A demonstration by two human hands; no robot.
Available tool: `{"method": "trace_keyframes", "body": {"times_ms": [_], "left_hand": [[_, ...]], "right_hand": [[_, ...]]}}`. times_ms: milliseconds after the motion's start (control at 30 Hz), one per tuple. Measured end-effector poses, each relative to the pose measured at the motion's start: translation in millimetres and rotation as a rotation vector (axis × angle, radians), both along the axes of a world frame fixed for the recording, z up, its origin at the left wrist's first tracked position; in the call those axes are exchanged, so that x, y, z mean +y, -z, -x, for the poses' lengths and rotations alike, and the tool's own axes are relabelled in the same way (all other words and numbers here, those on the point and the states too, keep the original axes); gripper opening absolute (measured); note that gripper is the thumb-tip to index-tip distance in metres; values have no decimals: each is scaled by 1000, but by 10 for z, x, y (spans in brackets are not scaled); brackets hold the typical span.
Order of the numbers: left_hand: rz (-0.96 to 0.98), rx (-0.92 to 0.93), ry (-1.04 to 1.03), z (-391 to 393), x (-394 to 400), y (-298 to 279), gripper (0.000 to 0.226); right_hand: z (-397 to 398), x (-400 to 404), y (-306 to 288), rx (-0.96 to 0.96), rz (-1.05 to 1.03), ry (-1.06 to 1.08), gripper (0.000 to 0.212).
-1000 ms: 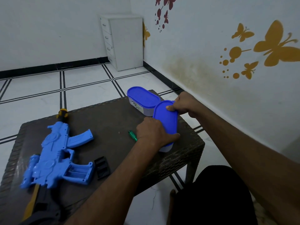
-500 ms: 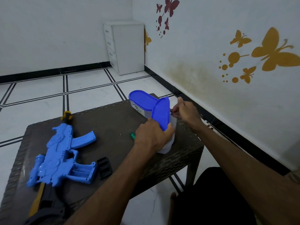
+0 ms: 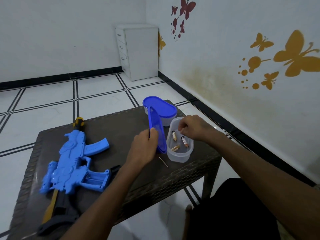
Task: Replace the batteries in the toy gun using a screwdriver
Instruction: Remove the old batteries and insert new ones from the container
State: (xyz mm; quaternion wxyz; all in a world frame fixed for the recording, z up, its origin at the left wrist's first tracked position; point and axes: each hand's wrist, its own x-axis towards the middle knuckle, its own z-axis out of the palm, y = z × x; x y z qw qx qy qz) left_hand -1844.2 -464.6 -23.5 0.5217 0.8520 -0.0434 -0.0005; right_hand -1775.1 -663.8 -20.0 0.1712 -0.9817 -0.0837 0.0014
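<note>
Plastic toy gun [image 3: 76,163], moulded in light blue with raised relief on its body, lies flat on the left half of a dark woven-texture table [image 3: 181,177], muzzle pointing away; its stock is black and yellow, and the open battery bay in the grip faces up. A small black ribbed cover [image 3: 115,168] lies on the table just beside the grip, partly hidden by the left forearm. Left hand [image 3: 144,148] grips a glossy blue oval lid [image 3: 156,132], fingers curled round its lower edge, holding it on edge and nearly upright. Immediately to the right stands a translucent oval container [image 3: 180,155], uncovered, with three small cylindrical batteries [image 3: 180,142] lying loose on its floor. Right hand [image 3: 194,127] hangs over the container's far rim, fingers curled downward toward the batteries; whether the fingertips hold anything cannot be determined. A thin metal shaft [image 3: 163,161], apparently part of the screwdriver, lies on the table near the container's base. A second container with its blue lid fitted [image 3: 160,108] stands behind, at the table's far edge.
</note>
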Motion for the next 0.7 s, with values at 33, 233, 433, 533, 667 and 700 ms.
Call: {"method": "trace_keyframes", "body": {"times_ms": [33, 233, 433, 533, 667, 700], "left_hand": [[55, 57, -20, 15, 36, 11, 51], [286, 352, -36, 98, 235, 40, 41], [303, 435, -36, 18, 352, 95, 33], [270, 412, -27, -79, 344, 106, 32], [199, 343, -72, -303, 309, 69, 29], [194, 342, -94, -372, 310, 65, 29]], "right_hand": [[5, 56, -31, 38, 68, -27, 20], [33, 242, -100, 281, 363, -163, 54], [10, 164, -91, 277, 420, -293, 29], [-5, 126, -74, 274, 327, -249, 29], [-23, 169, -35, 177, 227, -152, 21], [-29, 185, -8, 166, 225, -124, 22]]}}
